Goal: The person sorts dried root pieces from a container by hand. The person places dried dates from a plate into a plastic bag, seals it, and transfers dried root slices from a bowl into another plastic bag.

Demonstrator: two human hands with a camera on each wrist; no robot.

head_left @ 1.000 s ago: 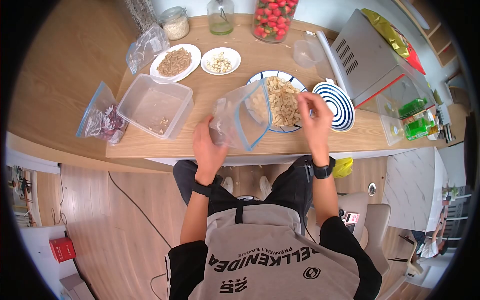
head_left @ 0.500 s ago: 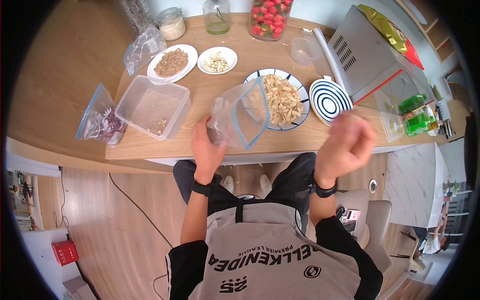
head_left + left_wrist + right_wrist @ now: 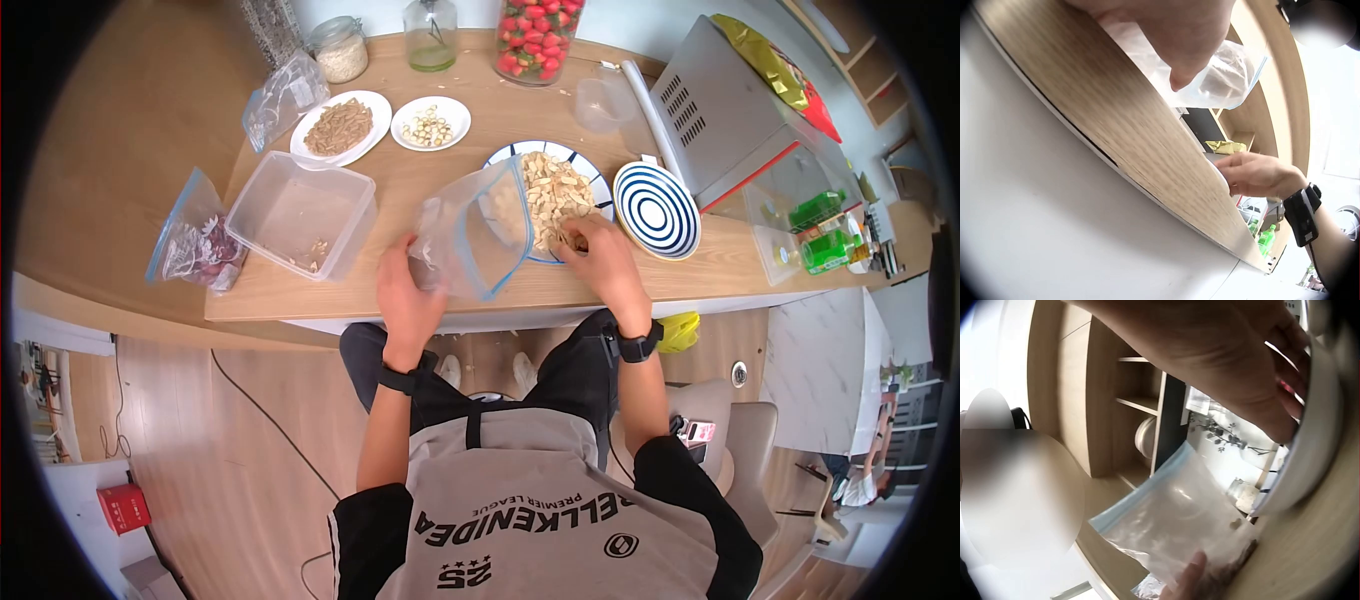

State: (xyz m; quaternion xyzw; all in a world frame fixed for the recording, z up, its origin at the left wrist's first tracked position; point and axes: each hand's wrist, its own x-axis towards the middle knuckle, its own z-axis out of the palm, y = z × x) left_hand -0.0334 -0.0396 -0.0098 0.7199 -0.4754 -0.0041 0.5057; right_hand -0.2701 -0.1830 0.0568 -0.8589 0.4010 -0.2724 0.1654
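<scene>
A clear zip bag (image 3: 455, 235) with a blue seal stands at the table's front edge, its mouth wide toward the bowl. My left hand (image 3: 408, 305) holds it low on its left side. Pale dried slices (image 3: 555, 188) heap in a white bowl (image 3: 601, 190) with blue lines on its rim. The right hand (image 3: 608, 268) reaches over the bowl's front rim, fingers bent down among the slices. In the right wrist view the bowl's wall (image 3: 1319, 437) hides those fingertips, so I cannot tell whether they pinch a slice.
A blue-ringed plate (image 3: 655, 212) lies right of the bowl. To the left are a plastic box (image 3: 360, 225) with a few bits, a bag of dark red pieces (image 3: 205, 250) and two white plates of food. A strawberry jar (image 3: 540, 40) stands behind; a grey appliance (image 3: 715, 110) stands right.
My right hand swung from above the bowl out to the right, past the ringed plate, and is now back down at the slices. The left hand keeps its hold on the bag.
</scene>
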